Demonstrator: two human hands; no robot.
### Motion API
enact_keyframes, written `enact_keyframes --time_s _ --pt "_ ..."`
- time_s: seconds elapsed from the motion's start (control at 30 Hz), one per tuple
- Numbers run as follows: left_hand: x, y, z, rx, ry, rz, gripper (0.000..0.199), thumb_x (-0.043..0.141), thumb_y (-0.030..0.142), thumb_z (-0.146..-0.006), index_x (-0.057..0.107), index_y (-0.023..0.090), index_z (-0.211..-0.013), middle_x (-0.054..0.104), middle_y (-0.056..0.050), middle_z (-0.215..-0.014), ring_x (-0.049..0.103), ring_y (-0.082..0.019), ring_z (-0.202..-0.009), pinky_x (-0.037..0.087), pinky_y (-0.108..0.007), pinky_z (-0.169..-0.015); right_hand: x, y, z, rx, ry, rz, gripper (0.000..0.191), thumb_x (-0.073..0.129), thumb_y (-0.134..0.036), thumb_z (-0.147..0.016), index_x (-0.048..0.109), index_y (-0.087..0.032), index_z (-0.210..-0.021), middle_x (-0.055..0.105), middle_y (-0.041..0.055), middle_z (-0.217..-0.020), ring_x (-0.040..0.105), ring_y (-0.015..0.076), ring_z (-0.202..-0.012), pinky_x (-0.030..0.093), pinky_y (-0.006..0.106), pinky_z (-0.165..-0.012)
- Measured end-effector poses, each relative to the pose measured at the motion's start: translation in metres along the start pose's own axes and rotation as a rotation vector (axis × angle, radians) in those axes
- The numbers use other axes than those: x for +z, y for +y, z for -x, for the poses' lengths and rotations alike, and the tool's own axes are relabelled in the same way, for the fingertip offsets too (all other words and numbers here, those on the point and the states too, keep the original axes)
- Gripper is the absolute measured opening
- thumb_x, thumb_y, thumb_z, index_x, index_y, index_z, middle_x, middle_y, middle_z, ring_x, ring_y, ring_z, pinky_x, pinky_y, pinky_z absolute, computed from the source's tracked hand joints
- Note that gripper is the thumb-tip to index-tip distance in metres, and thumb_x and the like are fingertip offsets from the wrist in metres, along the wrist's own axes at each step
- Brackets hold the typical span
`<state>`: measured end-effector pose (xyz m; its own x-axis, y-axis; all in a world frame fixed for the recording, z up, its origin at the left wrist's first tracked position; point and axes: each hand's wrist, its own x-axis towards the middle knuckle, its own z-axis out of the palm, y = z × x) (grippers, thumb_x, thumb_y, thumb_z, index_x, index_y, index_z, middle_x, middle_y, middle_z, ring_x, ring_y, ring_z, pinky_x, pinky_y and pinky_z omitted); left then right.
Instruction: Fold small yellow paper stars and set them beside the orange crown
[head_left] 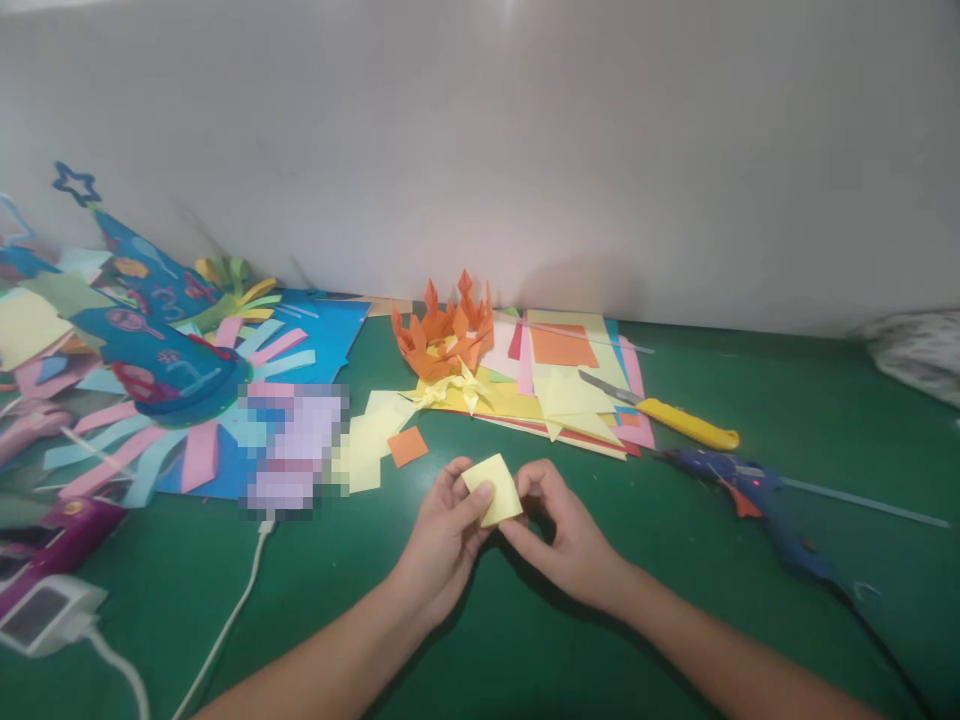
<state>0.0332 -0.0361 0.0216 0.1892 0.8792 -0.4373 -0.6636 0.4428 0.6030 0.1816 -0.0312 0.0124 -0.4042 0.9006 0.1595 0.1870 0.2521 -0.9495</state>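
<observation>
A small pale yellow paper square (495, 488) is held up over the green table, between my two hands. My left hand (454, 525) pinches it, with the thumb lying flat on its face. Curled at its right edge, my right hand (559, 530) grips the lower right corner between thumb and fingers. Just beyond the hands lie a small orange paper square (408, 446) and several pale yellow sheets (367, 450). Farther back stands an orange folded-paper crown (442, 335), with yellow folded-paper pieces (461, 388) in front of it.
A yellow utility knife (686, 423), blade out, rests by a stack of coloured paper (577, 400). At the right lies a blue glue gun (757, 490) with a glue stick. Blue party hats (161, 360) with paper strips stand left. A white cable (240, 610) crosses the table (600, 660).
</observation>
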Motion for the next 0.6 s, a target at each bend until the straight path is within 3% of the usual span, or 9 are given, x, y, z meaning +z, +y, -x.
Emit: enact_keyframes --time_s 0.13,0.37,0.47,0.6 --pt "-0.001 -0.002 0.002 -0.026 0.001 0.052 0.046 0.075 0.018 -0.068 0.046 0.021 -0.103 0.059 0.003 -0.081 0.061 -0.008 -0.073 0.049 -0.019 -0.069 -0.003 0.004 -0.001 -0.017 0.029 0.023 0.003 0.039 -0.024 -0.091 0.038 -0.023 -0.089 0.043 -0.0017 -0.077 0.046 0.0121 -0.065 0.042 0.024 -0.059" --pt "0.001 -0.009 0.007 -0.056 -0.014 0.094 0.04 0.073 0.016 -0.071 0.046 0.022 -0.101 0.056 0.003 -0.081 0.059 -0.008 -0.076 0.048 -0.02 -0.073 -0.004 0.014 0.004 -0.1 0.128 0.233 0.006 0.037 -0.024 -0.093 0.041 -0.023 -0.097 0.052 0.0006 -0.08 0.052 0.0146 -0.067 0.042 0.026 -0.061" --pt "0.003 -0.01 0.009 -0.038 -0.04 0.071 0.039 0.072 0.017 -0.072 0.045 0.022 -0.099 0.055 0.003 -0.082 0.058 -0.008 -0.075 0.047 -0.02 -0.071 -0.004 0.011 0.004 -0.12 0.106 0.278 0.012 0.034 -0.023 -0.093 0.045 -0.023 -0.096 0.054 0.0003 -0.077 0.052 0.0146 -0.065 0.041 0.026 -0.059" --pt "0.002 -0.008 0.009 0.003 -0.049 0.033 0.038 0.072 0.018 -0.073 0.043 0.024 -0.098 0.052 0.004 -0.08 0.055 -0.008 -0.074 0.045 -0.019 -0.068 -0.007 0.005 0.001 -0.15 0.018 0.2 0.021 0.031 -0.024 -0.094 0.05 -0.024 -0.103 0.059 0.003 -0.088 0.057 0.0163 -0.077 0.044 0.026 -0.068"
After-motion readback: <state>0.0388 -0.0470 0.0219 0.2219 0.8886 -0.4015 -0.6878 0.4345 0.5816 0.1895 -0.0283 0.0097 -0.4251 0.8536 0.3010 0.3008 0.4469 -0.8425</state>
